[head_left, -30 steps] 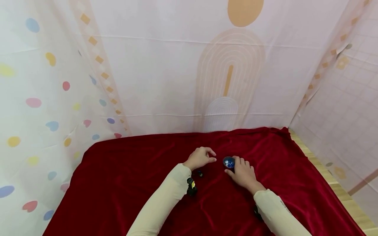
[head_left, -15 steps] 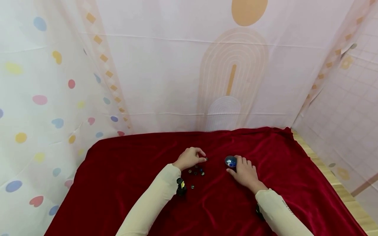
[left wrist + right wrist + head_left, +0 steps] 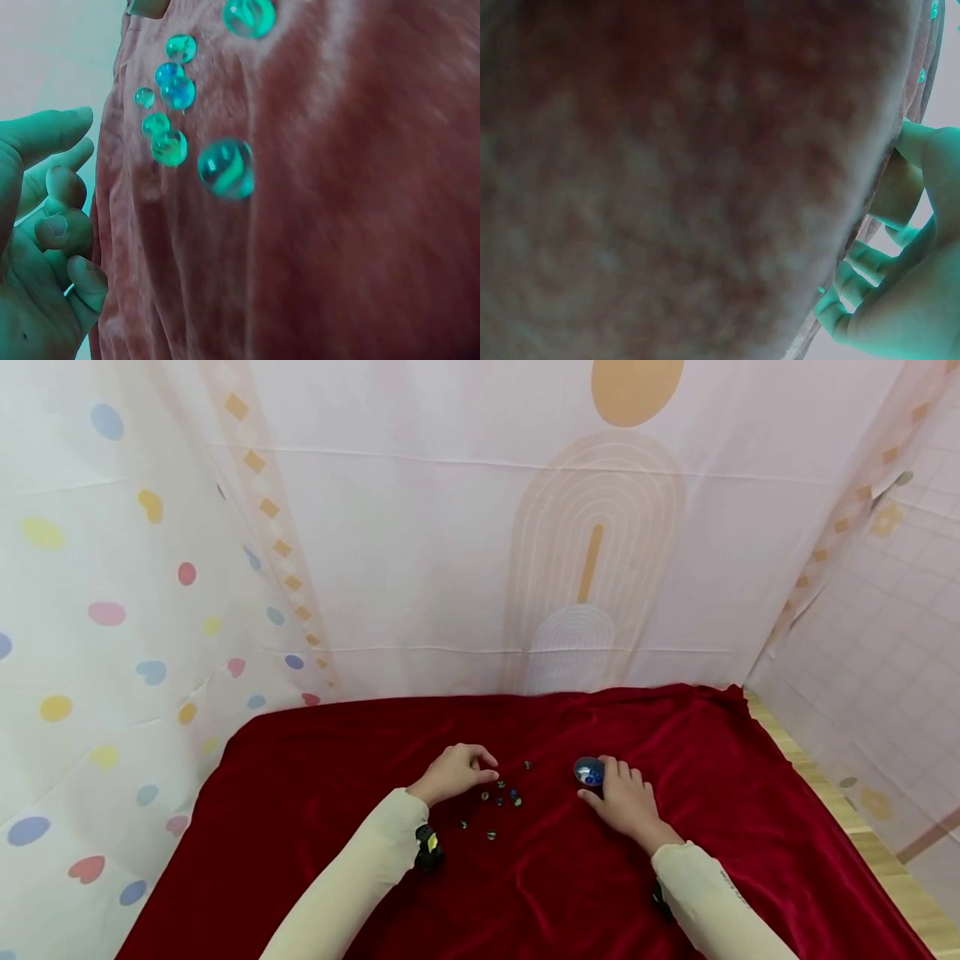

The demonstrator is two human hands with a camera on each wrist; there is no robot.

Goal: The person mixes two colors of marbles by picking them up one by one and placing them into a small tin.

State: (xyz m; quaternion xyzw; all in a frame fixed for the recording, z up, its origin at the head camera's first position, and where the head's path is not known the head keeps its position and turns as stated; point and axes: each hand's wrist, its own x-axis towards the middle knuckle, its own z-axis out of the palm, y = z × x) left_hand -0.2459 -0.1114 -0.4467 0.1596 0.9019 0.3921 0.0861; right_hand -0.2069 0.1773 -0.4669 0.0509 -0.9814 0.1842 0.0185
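Note:
Several glass marbles (image 3: pixel 513 793) lie scattered on the red cloth in the head view. Closer up, the left wrist view has a clear marble (image 3: pixel 226 168) with a swirl inside and a group of smaller-looking ones beyond it. My left hand (image 3: pixel 453 774) hovers just left of the marbles, its fingers loosely curled with nothing between them. On the right, my right hand (image 3: pixel 626 799) grips the side of a small round bowl (image 3: pixel 585 764) that has blue marbles in it. In the right wrist view, part of the bowl (image 3: pixel 897 189) shows between thumb and fingers.
Wrinkled red velvet cloth (image 3: pixel 600 893) covers the table. A strip of bare wood (image 3: pixel 840 814) runs along its right edge. Patterned white curtains (image 3: pixel 420 560) hang close behind and at both sides.
My left hand has drawn back to the left, uncovering the marbles. The marble at its fingertips half a second ago now lies apart from it. My right hand keeps holding the bowl.

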